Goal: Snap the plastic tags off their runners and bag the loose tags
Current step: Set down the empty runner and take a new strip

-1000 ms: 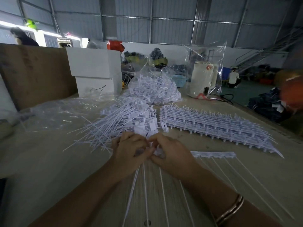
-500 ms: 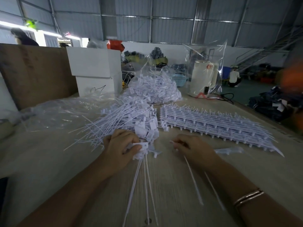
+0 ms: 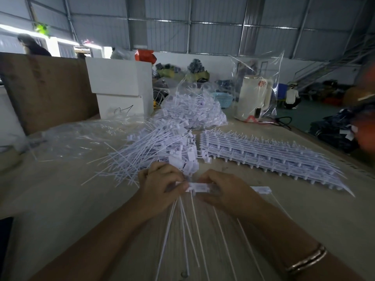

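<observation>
1. Strip of tags (image 3: pixel 199 188) lies crosswise, long axis left to right; its thin white tails run from the strip toward the camera, fanning over the table (image 3: pixel 60 199)
2. Strip sits between the two hands, just in front of the loose-tag pile (image 3: pixel 154 151); its right end (image 3: pixel 261 189) sticks out past the right hand
3. Left hand (image 3: pixel 162 189): back up, fingers curled, thumb and fingertips pinching the strip's left end plus a bunch of tails
4. Right hand (image 3: pixel 225 191): back up, fingers curled over the strip, gripping it; bracelet (image 3: pixel 306 260) on that wrist
5. Both forearms come in from the bottom edge and converge at the strip
6. Stack of unbroken runners (image 3: pixel 274 157) lies to the right beyond the hands, rows running left to right
7. Heap of tags in a clear bag (image 3: pixel 192 110) farther back, centre
8. Flat clear bags (image 3: pixel 81 138) lie to the left; white boxes (image 3: pixel 119 88) behind them
</observation>
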Available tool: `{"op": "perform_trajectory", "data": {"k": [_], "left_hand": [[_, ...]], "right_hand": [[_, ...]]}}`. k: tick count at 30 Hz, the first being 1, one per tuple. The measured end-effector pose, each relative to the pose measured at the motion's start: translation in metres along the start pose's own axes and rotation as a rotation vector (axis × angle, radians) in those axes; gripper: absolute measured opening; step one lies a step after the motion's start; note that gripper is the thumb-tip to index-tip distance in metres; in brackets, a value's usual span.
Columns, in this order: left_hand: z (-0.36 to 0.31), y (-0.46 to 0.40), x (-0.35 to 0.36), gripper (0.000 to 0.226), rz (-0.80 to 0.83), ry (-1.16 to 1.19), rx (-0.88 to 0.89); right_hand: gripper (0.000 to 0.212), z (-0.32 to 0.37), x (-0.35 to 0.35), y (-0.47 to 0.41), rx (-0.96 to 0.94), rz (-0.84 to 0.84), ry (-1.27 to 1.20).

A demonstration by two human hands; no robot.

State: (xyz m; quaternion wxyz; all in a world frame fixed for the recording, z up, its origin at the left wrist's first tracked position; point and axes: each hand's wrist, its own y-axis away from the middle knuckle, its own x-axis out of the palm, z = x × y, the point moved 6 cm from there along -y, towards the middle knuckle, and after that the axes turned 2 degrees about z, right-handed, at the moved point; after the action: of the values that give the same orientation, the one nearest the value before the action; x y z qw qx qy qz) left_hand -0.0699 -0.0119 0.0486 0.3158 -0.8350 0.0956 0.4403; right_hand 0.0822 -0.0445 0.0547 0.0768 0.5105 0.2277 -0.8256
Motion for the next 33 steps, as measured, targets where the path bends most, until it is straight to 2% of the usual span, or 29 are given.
{"op": "perform_trajectory", "data": {"k": [2,5,8,11,14,17,19,21,23,24,28,33], "left_hand": [[-0.002,0.001,0.000,0.048,0.002,-0.068,0.054],[-0.010,0.004,-0.009,0.043,-0.134,-0.067,0.188],[-0.004,0.006,-0.020,0.036,-0.227,-0.052,0.239],[0.008,0.008,-0.024,0.040,-0.237,-0.076,0.137],[0.006,0.008,-0.024,0.047,-0.283,-0.142,0.009],[-0.009,0.004,-0.017,0.051,-0.249,-0.028,0.063],[-0.014,0.002,-0.008,0.059,-0.121,0.056,0.065],[-0.014,0.001,-0.002,0.049,-0.062,0.080,0.062],[-0.009,0.000,-0.003,0.026,-0.102,0.066,0.053],[-0.006,0.000,-0.005,0.024,-0.112,0.051,0.044],[-0.007,0.002,-0.006,0.048,-0.115,0.016,0.140],[-0.005,0.005,-0.019,0.028,-0.259,-0.061,0.268]], "right_hand": [[0.018,-0.006,0.002,0.000,0.011,0.002,0.079],[0.020,-0.007,0.005,-0.003,0.007,-0.002,0.078],[0.028,-0.024,-0.010,-0.001,0.115,-0.025,0.013],[0.022,-0.039,-0.024,0.008,0.161,-0.053,0.017],[0.021,-0.022,-0.016,0.007,0.099,-0.056,0.042],[0.031,0.015,-0.004,-0.002,-0.056,-0.103,0.091],[0.031,0.027,-0.002,-0.006,-0.120,-0.151,0.069],[0.031,0.026,0.000,-0.005,-0.135,-0.126,0.012],[0.033,0.013,0.000,-0.002,-0.092,-0.064,-0.049],[0.031,0.005,0.000,-0.001,-0.059,-0.038,-0.030],[0.020,-0.009,0.002,-0.001,-0.032,-0.031,0.078],[0.017,-0.022,-0.003,-0.002,0.071,-0.001,-0.087]]}}
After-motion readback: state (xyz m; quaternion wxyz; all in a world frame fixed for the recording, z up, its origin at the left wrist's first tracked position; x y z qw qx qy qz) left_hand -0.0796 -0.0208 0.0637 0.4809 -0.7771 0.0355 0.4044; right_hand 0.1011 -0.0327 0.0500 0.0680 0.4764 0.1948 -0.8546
